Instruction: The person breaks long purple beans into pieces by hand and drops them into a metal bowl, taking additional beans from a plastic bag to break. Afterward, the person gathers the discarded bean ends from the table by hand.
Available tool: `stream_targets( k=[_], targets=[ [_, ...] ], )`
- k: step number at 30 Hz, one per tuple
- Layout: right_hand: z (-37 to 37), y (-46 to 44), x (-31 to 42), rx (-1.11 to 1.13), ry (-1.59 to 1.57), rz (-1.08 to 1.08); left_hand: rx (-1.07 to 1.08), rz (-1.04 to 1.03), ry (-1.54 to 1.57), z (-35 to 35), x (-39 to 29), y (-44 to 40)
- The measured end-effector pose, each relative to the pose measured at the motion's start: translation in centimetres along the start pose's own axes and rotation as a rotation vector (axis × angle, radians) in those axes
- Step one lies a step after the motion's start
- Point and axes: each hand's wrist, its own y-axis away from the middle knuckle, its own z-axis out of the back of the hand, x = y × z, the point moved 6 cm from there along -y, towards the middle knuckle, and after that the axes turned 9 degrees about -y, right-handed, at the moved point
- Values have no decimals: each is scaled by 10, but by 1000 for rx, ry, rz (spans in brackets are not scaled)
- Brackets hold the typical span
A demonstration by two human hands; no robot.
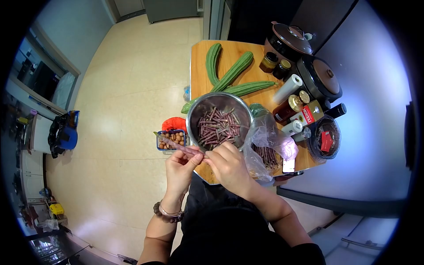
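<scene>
Several purple long beans (179, 146) lie across the fingers of my left hand (180, 170), which is closed around them. Their far ends point out to the left, over a blue basket. My right hand (230, 170) pinches the near end of the beans, close to my left thumb. Both hands are at the near rim of a steel bowl (191, 126). Inside the bowl is a heap of short cut bean pieces (218, 128). To the right, a clear plastic bag (260, 161) holds more purple long beans (266, 155).
Ridged green gourds (236, 70) lie on the wooden table (198, 66) behind the bowl. Along the right stand cookers (291, 39), jars (268, 62), bottles (287, 108) and a white roll (288, 88). A blue basket of walnut-like brown things (172, 141) and a red bag (174, 123) are left of the bowl.
</scene>
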Motion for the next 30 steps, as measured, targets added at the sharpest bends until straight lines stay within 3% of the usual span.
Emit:
stream_targets(
  k=[6,12,14,15,17,18,20,22,25,26,27,30],
  targets=[
    [3,1,4,42,56,131,111,21,-179,-6,-2,-2],
    [6,-1,-10,325,-83,327,380,199,-209,-6,2,-5],
    [26,-12,-34,57,22,213,580,405,-195,-10,8,1],
    [40,-15,-52,-101,130,85,576,406,-194,-6,8,2],
    [47,-11,-71,-121,255,-83,765,486,37,-9,8,13],
    [39,-4,-69,-122,250,-80,768,475,68,-9,5,13],
    [-12,37,-49,302,24,29,701,449,69,-7,3,15],
    [-54,84,-66,484,64,-76,636,406,78,-7,-1,12],
    [-73,110,-116,523,255,-195,563,354,-65,-6,0,11],
    [-70,115,-120,364,339,-133,539,311,-116,-6,0,10],
    [-69,109,-115,362,337,-134,516,267,-167,-5,0,8],
    [-40,66,-68,198,-210,-314,480,185,-291,-9,5,4]
  ],
)
